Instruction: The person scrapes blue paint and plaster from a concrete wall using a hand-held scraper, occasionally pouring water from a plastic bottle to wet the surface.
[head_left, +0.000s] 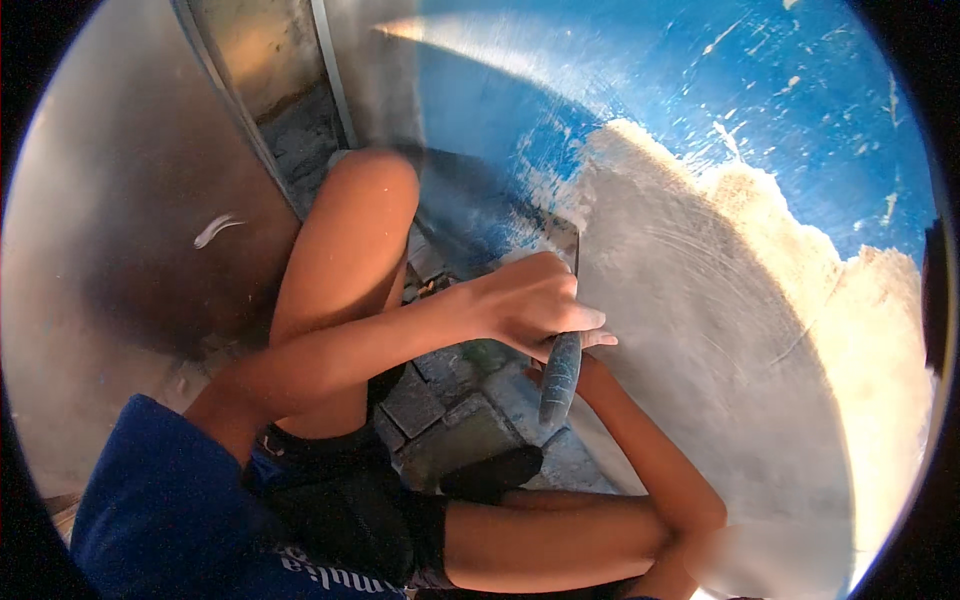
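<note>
Fingers (585, 318) of the left hand (528, 297) close together on a tool with a dark, worn handle (560, 385), clamped where the handle meets its head; those of the right hand (588, 374) are largely hidden behind the handle, and whether they grip cannot be told. Largest is the scuffed blue surface (790, 120), filling the far right and bearing a broad, grey-to-beige coat (690, 290) with faint curved strokes, sunlit along its right side. At left stands a smooth brownish panel (120, 180). Between the two lie grey paving stones (412, 402), with the person's bent legs above them. The tool itself is near the middle, at the left border of the coat, its handle slanting toward the near side and its thin edge (577, 252) showing beyond the left hand. Smallest is a pale curved mark (216, 230) on the brownish panel.
</note>
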